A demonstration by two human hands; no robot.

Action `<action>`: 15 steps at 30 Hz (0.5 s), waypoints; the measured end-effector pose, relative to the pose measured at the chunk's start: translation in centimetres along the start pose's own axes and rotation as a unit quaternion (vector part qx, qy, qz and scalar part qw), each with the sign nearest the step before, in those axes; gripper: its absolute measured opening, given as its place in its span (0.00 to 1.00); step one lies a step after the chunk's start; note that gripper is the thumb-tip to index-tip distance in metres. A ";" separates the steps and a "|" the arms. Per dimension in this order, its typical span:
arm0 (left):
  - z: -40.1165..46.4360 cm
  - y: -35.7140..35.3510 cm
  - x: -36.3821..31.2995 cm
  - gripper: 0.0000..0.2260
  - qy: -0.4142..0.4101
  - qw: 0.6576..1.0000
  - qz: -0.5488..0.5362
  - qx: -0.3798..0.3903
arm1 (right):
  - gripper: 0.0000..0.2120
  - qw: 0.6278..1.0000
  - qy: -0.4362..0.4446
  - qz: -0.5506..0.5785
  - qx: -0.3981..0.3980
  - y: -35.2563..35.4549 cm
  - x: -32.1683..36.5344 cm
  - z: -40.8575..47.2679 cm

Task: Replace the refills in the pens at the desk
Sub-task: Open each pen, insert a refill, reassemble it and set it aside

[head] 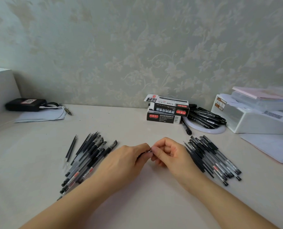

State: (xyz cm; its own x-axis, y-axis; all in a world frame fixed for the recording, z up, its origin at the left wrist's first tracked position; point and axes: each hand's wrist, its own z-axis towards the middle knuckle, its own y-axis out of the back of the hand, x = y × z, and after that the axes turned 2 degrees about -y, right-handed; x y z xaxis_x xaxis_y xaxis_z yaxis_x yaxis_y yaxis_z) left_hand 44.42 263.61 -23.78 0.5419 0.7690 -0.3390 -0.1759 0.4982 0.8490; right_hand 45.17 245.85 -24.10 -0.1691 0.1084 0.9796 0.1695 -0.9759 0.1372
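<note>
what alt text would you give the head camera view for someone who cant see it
Two bare hands, left hand and right hand, meet at desk centre, pinching a small pen part between fingertips. Piles of black pens lie to the left and right, with stacked refill boxes behind.

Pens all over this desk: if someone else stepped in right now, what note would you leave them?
Left hand and right hand: meeting at desk centre, fingers pinching one small pen part, mostly hidden.
Left pile of pens: beside the left hand, with loose refills.
Right pile of pens: beside the right hand.
Boxes: stacked at the wall, top one open.
Done or left: cannot tell which pile is finished.
</note>
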 end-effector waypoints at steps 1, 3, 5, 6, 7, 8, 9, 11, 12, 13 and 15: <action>0.0 0.0 0.0 0.11 0.004 1.000 0.000 0.001 | 0.03 1.000 0.002 0.003 0.000 0.0 0.0 0.0; 0.0 0.0 0.0 0.12 0.011 1.000 0.003 0.002 | 0.04 1.000 0.005 0.007 0.001 -0.1 -0.1 0.0; 0.0 0.0 0.0 0.11 0.017 1.000 0.002 0.001 | 0.04 1.000 0.007 0.011 0.001 -0.1 -0.2 0.0; 0.1 0.0 -0.1 0.11 0.020 1.000 0.002 0.001 | 0.04 1.000 0.008 0.011 0.002 -0.1 -0.2 0.0; 0.1 0.0 -0.1 0.11 0.022 1.000 0.003 0.001 | 0.04 1.000 0.009 0.011 0.002 -0.1 -0.2 0.0; 0.1 0.0 -0.1 0.11 0.025 1.000 0.004 0.001 | 0.04 1.000 0.009 0.012 0.000 -0.1 -0.2 0.1; 0.1 -0.1 -0.1 0.11 0.031 0.999 0.007 0.002 | 0.04 1.000 0.008 0.015 -0.002 -0.1 -0.2 0.1; 0.2 0.0 -0.1 0.12 0.045 0.999 0.012 0.002 | 0.04 1.000 0.008 0.026 -0.004 0.0 -0.3 0.1; 0.2 0.1 -0.1 0.12 0.049 0.999 0.014 0.001 | 0.04 0.999 0.009 0.031 -0.004 0.0 -0.3 0.1; 0.2 0.1 -0.1 0.14 0.049 0.999 0.018 -0.002 | 0.03 0.999 0.011 0.035 -0.003 0.0 -0.3 0.1; 0.1 0.0 -0.3 0.16 0.046 0.999 0.024 -0.011 | 0.02 0.999 0.019 0.038 -0.013 0.0 -0.5 0.2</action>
State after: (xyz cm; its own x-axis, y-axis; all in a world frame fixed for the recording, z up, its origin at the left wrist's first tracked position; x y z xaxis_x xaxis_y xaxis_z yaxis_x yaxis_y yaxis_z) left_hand 44.34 263.41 -23.62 0.4554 0.8248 -0.3350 -0.2179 0.4681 0.8564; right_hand 45.42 245.82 -24.53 -0.1928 0.0264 0.9809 0.1589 -0.9856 0.0578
